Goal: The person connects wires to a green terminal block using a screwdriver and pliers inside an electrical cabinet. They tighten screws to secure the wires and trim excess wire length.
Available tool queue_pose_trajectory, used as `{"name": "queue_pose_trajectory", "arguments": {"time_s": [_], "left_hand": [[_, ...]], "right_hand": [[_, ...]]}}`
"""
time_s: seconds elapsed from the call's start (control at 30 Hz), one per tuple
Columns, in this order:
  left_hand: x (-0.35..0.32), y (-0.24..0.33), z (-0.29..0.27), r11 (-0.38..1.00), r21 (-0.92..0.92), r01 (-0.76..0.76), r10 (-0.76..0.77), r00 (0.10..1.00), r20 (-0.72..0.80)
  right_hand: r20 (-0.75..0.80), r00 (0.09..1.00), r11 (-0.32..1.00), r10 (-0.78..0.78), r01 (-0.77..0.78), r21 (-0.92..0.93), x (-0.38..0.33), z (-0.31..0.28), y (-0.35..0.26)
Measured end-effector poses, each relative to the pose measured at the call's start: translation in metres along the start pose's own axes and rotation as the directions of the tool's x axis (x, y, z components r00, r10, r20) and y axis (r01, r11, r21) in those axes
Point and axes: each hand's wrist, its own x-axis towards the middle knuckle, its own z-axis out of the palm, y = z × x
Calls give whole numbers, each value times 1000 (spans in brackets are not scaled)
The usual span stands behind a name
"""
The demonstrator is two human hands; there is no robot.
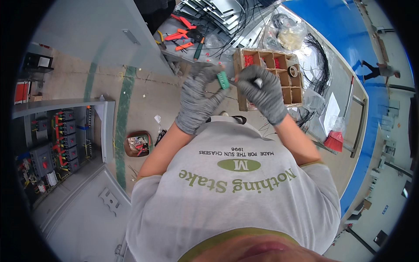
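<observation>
Both my hands wear grey knitted gloves and are raised in front of my chest, beside the divided box. My left hand [197, 98] grips a small green ridged block [223, 80], which looks like a terminal block, between thumb and fingers. Close to its right side, my right hand [265, 92] is closed with the fingertips pinched toward the block. Something small and thin seems to be in that pinch, too small to name. A whitish bit [259, 82] shows among the right fingers.
A wooden compartment box [283, 78] with red small parts and a tape roll [293, 71] stands on the bench. Red-handled pliers [176, 35], a screwdriver [199, 48], metal plates [214, 15] and black wires [321, 54] lie around. At left are an open electrical cabinet [107, 131] and a floor bin [139, 144].
</observation>
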Motion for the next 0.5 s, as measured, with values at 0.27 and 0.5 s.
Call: {"name": "queue_pose_trajectory", "arguments": {"time_s": [0.27, 0.5], "left_hand": [[-35, -50, -46, 963, 159, 218, -185, 962, -200], [-31, -50, -56, 963, 128, 237, -210, 959, -192]], "right_hand": [[-65, 593, 577, 802, -743, 338, 5, 67, 208], [-353, 608, 598, 711, -787, -152, 49, 67, 377]]}}
